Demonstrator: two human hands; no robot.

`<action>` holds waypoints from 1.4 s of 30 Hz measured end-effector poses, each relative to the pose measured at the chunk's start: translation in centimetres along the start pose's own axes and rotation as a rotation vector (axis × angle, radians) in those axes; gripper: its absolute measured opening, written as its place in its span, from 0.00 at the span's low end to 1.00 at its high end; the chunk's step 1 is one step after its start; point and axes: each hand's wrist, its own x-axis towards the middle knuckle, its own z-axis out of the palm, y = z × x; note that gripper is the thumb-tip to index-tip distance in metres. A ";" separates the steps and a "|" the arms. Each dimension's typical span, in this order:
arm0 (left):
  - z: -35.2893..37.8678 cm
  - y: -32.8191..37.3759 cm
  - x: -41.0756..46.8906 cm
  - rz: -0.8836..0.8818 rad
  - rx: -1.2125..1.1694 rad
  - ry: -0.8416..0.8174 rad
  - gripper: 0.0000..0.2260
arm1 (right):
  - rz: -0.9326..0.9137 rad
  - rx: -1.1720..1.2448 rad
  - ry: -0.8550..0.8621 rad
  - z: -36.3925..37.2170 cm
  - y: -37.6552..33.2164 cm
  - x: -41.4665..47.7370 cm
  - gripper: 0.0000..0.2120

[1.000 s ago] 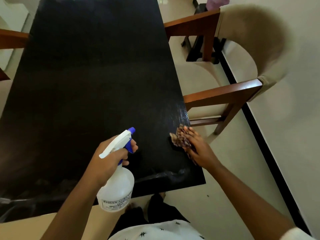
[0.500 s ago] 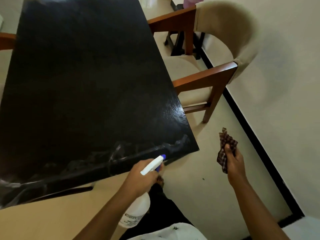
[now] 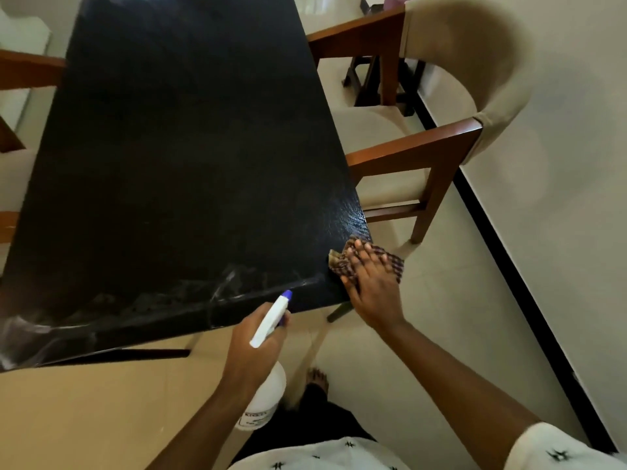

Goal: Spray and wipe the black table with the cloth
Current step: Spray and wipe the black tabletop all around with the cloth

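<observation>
The black table [image 3: 190,157] fills the left and middle of the view, with wet streaks along its near edge. My right hand [image 3: 371,283] presses a brown checked cloth [image 3: 386,257] flat on the table's near right corner, fingers straight over it. My left hand [image 3: 252,337] grips the neck of a white spray bottle [image 3: 266,395] with a blue nozzle, held just off the near edge and pointing toward the table.
A wooden armchair [image 3: 437,144] with beige cushions stands close against the table's right side. Another chair's wooden arm [image 3: 27,67] shows at the far left. A wall with a black skirting strip [image 3: 529,276] runs along the right. My bare foot [image 3: 317,376] is on the tiled floor.
My right hand, which had lifted the cloth away from the table half a second ago, has come back down onto the near right corner. The spray bottle has stayed near the front edge.
</observation>
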 end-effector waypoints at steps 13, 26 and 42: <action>-2.0 -0.1 1.8 -0.045 -0.211 0.180 0.16 | -0.452 -0.178 -0.331 -1.7 3.7 1.3 0.32; -3.5 -3.3 -0.5 -0.099 -0.300 0.348 0.15 | -0.874 -0.212 -0.462 -1.0 2.0 5.3 0.34; -4.4 -4.4 -0.9 -0.122 -0.338 0.449 0.13 | -0.831 -0.289 -0.389 -0.1 1.2 4.0 0.34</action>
